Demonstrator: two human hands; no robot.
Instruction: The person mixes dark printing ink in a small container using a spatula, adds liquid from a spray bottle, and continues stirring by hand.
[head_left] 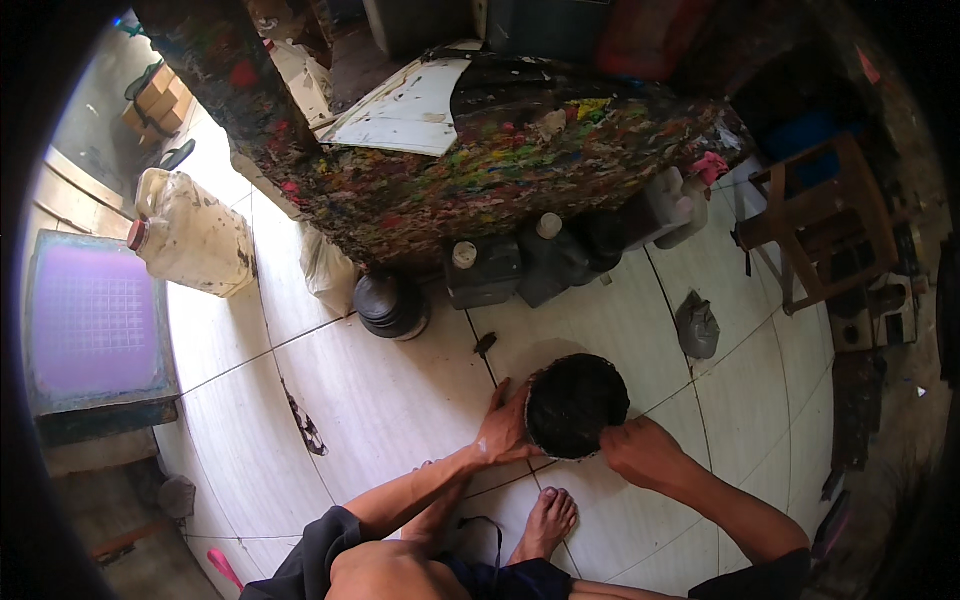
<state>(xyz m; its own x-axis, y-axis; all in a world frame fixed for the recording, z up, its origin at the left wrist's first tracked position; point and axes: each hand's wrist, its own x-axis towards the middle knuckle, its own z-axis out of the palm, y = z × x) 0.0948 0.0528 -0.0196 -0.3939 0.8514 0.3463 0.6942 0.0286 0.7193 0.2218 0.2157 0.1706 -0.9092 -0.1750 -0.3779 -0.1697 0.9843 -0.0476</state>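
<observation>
A round tub [577,406] with a dark inside and a pale, crusted rim is in front of me, just beyond my bare foot. Against its left side my left hand [507,428] is pressed, curved round the wall with one digit pointing away from me. My right hand [640,452] is closed in a fist at the tub's near right rim. Whatever those fingers hold is hidden from this view. Dark shadow or dark contents fill the tub, and I cannot tell which.
Dark jerrycans [483,274] and a black rounded container [391,305] line the base of a paint-crusted bench [430,205]. A yellowed jerrycan [198,235] and a purple framed screen [100,315] are left. On the right are a brown plastic stool [835,225] and a grey plastic bag [697,325].
</observation>
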